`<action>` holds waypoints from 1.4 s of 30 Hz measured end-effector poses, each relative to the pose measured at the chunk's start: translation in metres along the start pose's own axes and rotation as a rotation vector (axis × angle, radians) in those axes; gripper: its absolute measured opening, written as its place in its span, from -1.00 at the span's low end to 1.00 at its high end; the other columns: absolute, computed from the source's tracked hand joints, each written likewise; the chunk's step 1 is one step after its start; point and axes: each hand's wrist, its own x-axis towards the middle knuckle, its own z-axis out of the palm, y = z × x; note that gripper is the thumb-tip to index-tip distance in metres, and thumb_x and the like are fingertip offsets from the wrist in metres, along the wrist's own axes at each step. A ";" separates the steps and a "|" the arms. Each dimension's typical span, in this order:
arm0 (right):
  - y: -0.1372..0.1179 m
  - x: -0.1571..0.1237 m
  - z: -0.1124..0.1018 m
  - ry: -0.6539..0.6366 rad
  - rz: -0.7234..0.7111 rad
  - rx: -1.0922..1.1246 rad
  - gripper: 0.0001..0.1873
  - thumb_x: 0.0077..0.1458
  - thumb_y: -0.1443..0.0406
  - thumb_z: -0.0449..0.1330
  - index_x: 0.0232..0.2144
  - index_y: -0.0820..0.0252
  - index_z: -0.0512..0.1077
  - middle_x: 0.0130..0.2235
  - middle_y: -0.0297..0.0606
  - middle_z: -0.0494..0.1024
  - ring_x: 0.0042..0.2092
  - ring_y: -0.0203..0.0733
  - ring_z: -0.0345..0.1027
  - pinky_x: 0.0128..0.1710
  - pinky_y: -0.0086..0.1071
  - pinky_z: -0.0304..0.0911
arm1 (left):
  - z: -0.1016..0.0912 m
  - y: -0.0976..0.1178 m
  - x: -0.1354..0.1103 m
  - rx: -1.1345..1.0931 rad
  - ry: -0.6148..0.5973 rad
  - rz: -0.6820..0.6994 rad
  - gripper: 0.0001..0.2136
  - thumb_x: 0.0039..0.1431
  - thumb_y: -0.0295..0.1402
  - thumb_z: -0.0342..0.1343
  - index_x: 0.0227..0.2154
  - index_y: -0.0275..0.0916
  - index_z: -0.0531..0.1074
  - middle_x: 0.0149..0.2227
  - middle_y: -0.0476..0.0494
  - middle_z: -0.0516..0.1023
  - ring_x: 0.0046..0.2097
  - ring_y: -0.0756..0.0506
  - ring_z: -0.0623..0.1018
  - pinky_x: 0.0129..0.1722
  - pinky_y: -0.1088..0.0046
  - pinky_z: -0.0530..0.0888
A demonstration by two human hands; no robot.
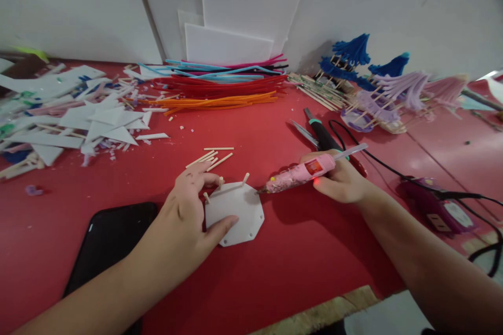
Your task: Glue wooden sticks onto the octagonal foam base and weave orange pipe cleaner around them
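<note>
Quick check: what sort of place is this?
Probably a craft workbench: the right hand holds a pink glue gun at a white octagonal board with upright sticks, the left hand rests on it, and pipe cleaners and white offcuts lie behind.

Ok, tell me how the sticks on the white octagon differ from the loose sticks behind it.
On the octagon, the standing sticks are upright and spaced along its edge; the loose sticks lie flat, bunched, on the red table. The standing sticks look shorter than the loose sticks. Both are pale wood.
</note>
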 end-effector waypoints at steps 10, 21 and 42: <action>0.002 -0.002 -0.001 -0.026 0.014 0.007 -0.93 -0.18 0.39 -0.01 -0.61 0.16 0.13 -0.60 -0.42 0.17 -0.56 -0.37 0.00 -0.58 -0.43 -0.07 | -0.001 0.000 0.000 0.041 0.015 0.026 -0.58 0.01 -0.26 0.21 -0.09 -0.27 0.26 -0.06 -0.31 0.39 0.14 -0.36 0.29 -0.03 0.07 0.41; 0.004 -0.003 -0.002 -0.029 0.005 0.008 -0.94 -0.18 0.39 -0.01 -0.60 0.16 0.13 -0.59 -0.43 0.16 -0.56 -0.38 0.00 -0.58 -0.44 -0.08 | -0.002 0.001 0.001 0.068 0.014 0.028 -0.60 0.02 -0.26 0.20 -0.10 -0.28 0.26 -0.07 -0.31 0.39 0.14 -0.35 0.28 0.02 0.05 0.36; 0.001 -0.001 -0.010 0.159 0.085 -0.270 -0.86 -0.14 0.41 0.05 -0.43 0.14 0.31 -0.43 -0.26 0.44 -0.41 -0.17 0.31 -0.43 -0.33 0.19 | -0.004 0.004 0.002 0.043 -0.016 -0.004 -0.60 0.03 -0.26 0.19 -0.09 -0.22 0.21 -0.05 -0.31 0.37 0.15 -0.39 0.30 0.07 -0.10 0.30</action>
